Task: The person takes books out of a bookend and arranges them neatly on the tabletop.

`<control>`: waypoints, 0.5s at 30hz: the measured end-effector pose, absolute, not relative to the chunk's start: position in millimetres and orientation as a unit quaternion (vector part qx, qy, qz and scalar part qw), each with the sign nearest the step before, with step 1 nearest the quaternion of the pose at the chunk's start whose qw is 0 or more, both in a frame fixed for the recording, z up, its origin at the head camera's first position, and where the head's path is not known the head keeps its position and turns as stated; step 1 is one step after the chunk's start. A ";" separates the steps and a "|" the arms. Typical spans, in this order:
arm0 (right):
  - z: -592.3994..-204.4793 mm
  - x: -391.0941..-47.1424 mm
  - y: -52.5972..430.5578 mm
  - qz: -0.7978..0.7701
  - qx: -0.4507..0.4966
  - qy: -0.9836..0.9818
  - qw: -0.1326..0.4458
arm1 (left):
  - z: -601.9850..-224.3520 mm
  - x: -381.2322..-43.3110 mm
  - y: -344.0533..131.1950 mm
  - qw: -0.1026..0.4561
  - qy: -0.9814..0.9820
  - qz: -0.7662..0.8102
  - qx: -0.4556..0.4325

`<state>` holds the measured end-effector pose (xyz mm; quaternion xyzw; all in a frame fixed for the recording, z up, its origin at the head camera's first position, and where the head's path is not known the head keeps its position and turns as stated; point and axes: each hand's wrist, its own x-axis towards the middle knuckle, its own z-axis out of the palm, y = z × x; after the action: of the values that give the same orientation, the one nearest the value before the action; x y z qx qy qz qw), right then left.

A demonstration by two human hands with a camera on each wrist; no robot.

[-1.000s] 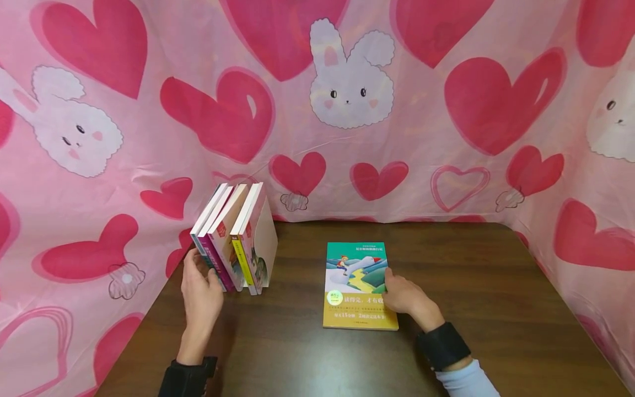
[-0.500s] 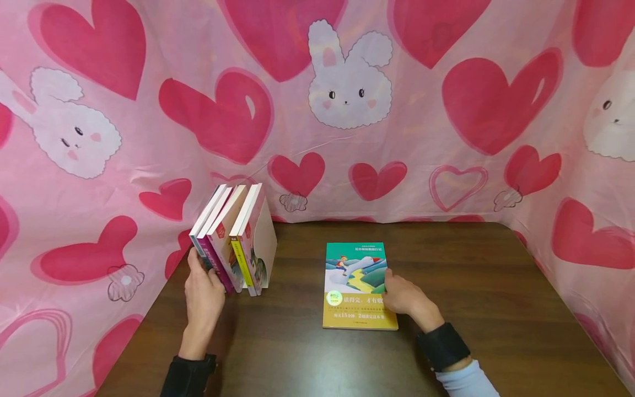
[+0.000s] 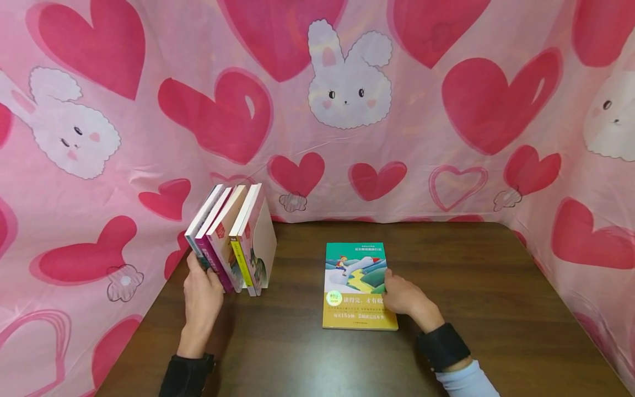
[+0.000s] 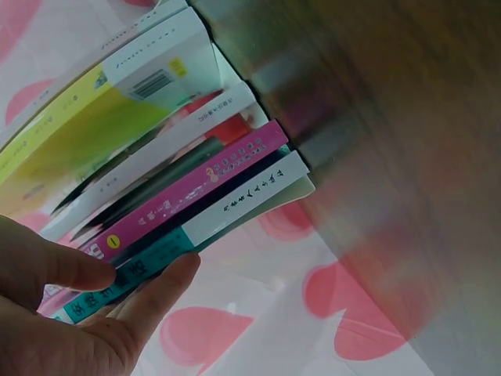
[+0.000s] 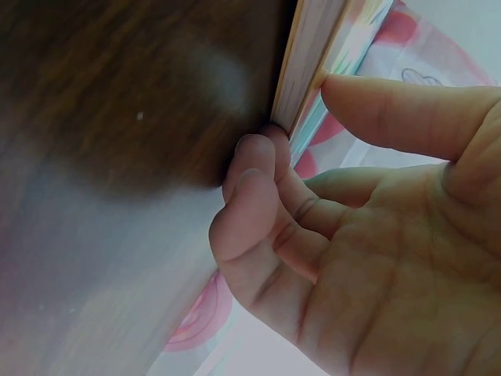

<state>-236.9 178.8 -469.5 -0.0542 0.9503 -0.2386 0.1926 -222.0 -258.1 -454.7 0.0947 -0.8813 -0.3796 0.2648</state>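
On the left, my left hand [image 3: 202,292] pinches the spine of the outermost book in a standing row, a book with a teal and white spine [image 4: 250,188]. Thumb and a finger lie on either side of it in the left wrist view. It leans left, its top a little apart from the purple-spined book [image 4: 188,184] beside it. My right hand [image 3: 409,295] grips the right edge of a green and yellow picture-cover book [image 3: 354,275] lying flat on the table. In the right wrist view, the thumb touches its cover edge and curled fingers are at its lower edge.
The row also has a yellow-spined book [image 3: 243,262] and other upright books, with a white bookend [image 3: 268,242] at its right side. They stand on a dark wooden table [image 3: 297,364]. A pink heart-patterned cloth [image 3: 416,121] hangs along the back and sides.
The top of the teal-spined book has tipped slightly left, widening the gap to the purple-spined one. My left hand has closed in on it. The right hand and flat book stay put.
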 end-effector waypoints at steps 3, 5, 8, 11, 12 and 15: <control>-469.6 -237.0 178.4 -0.237 -0.054 0.951 0.193 | -453.1 -220.8 -258.2 0.261 -0.883 -0.378 0.096; -470.1 -237.1 178.2 -0.235 -0.054 0.951 0.192 | -452.6 -218.9 -258.7 0.255 -0.884 -0.379 0.097; -469.8 -236.7 177.7 -0.234 -0.054 0.951 0.193 | -452.7 -214.4 -259.7 0.249 -0.886 -0.378 0.103; -469.3 -236.2 177.6 -0.236 -0.054 0.951 0.193 | -453.1 -210.0 -261.2 0.247 -0.886 -0.376 0.111; -468.9 -236.0 177.5 -0.237 -0.054 0.951 0.193 | -453.1 -209.0 -261.7 0.247 -0.886 -0.376 0.112; -468.5 -235.9 178.0 -0.238 -0.055 0.950 0.193 | -453.3 -209.6 -264.8 0.248 -0.885 -0.377 0.109</control>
<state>-235.9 178.0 -468.5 -0.0553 0.9503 -0.2378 0.1931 -209.6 -264.8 -453.3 0.1091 -0.8855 -0.3774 0.2482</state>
